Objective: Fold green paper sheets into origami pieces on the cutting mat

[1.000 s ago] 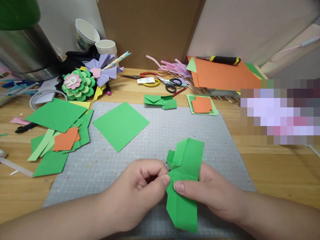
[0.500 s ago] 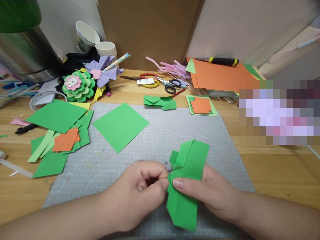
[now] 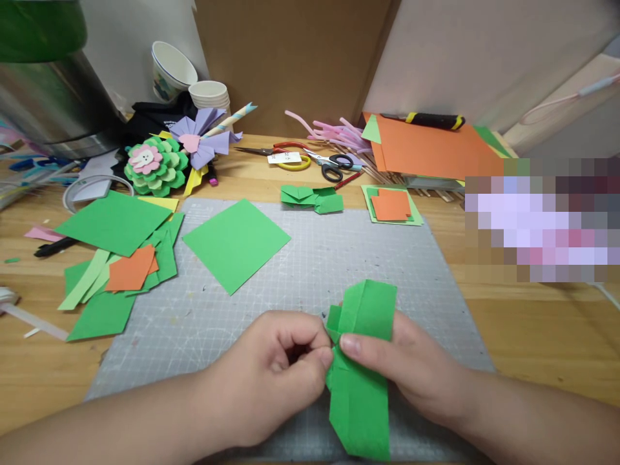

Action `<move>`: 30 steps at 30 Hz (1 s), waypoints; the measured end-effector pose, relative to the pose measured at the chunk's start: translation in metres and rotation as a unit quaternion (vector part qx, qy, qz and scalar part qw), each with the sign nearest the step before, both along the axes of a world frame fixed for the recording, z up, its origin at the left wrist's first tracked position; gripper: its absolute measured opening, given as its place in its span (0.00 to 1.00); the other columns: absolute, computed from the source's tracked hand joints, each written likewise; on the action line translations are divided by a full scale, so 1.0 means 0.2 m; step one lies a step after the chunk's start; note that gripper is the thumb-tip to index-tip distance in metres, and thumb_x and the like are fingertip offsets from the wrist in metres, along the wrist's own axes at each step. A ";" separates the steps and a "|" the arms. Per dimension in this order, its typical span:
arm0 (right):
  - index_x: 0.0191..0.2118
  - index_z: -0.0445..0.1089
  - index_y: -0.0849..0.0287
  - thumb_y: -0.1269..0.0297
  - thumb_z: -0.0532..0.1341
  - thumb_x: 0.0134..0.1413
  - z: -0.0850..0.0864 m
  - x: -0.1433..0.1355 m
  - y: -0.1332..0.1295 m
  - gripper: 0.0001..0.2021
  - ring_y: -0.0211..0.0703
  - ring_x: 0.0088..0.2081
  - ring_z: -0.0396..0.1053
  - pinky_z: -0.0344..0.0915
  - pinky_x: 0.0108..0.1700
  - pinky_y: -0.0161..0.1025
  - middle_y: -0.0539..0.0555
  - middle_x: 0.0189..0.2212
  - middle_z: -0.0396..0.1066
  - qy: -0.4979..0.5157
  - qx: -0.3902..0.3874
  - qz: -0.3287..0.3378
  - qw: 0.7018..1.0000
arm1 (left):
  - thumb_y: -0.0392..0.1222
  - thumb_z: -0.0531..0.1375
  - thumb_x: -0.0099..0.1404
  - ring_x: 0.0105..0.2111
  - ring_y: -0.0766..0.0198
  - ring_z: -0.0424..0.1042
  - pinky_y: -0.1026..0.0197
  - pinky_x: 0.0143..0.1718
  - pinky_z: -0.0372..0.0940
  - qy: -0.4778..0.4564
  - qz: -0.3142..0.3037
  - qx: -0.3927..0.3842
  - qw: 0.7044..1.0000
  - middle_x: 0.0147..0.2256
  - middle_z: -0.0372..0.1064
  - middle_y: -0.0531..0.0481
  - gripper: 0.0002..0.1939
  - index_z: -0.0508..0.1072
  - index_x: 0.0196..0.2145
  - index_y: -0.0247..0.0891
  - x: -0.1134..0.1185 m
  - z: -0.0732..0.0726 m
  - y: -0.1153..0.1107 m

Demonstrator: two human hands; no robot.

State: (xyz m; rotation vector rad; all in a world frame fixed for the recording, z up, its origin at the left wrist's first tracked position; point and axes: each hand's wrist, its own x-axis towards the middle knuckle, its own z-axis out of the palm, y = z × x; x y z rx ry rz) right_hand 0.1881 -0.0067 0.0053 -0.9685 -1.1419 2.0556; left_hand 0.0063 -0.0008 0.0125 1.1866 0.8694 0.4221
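Observation:
A partly folded piece of green paper (image 3: 361, 394) is held upright over the grey cutting mat (image 3: 232, 336). My right hand (image 3: 402, 355) grips it from the right, thumb pressed on the front near its middle and the other fingers behind it. With thumb and forefinger my left hand (image 3: 290, 368) pinches the left edge at the narrow middle fold. Above that pinch a small flap stands out. A flat green paper square (image 3: 237, 245) lies on the mat beyond my left hand. Small folded green paper pieces (image 3: 312, 199) rest at the mat's far edge.
Loose paper sheets and scraps (image 3: 111, 226) pile up at the left. Scissors (image 3: 334, 165), pink straws (image 3: 334, 131) and orange paper (image 3: 436, 148) lie at the back. A stack of small paper squares (image 3: 391, 204) sits at the mat's far right corner. A paper flower (image 3: 155, 165) stands back left.
The folded green paper has turned slightly and its lower end has moved down and right. My right thumb has shifted a little higher on it. My left hand keeps its pinch.

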 end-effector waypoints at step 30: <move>0.34 0.67 0.61 0.58 0.65 0.50 0.02 0.01 0.03 0.12 0.33 0.23 0.64 0.63 0.24 0.29 0.46 0.22 0.65 -0.087 -0.110 0.003 0.990 | 0.48 0.62 0.60 0.12 0.77 0.56 0.74 0.12 0.52 -0.084 0.089 -0.208 0.970 0.19 0.67 0.54 0.14 0.73 0.27 0.33 -0.04 -0.03 0.10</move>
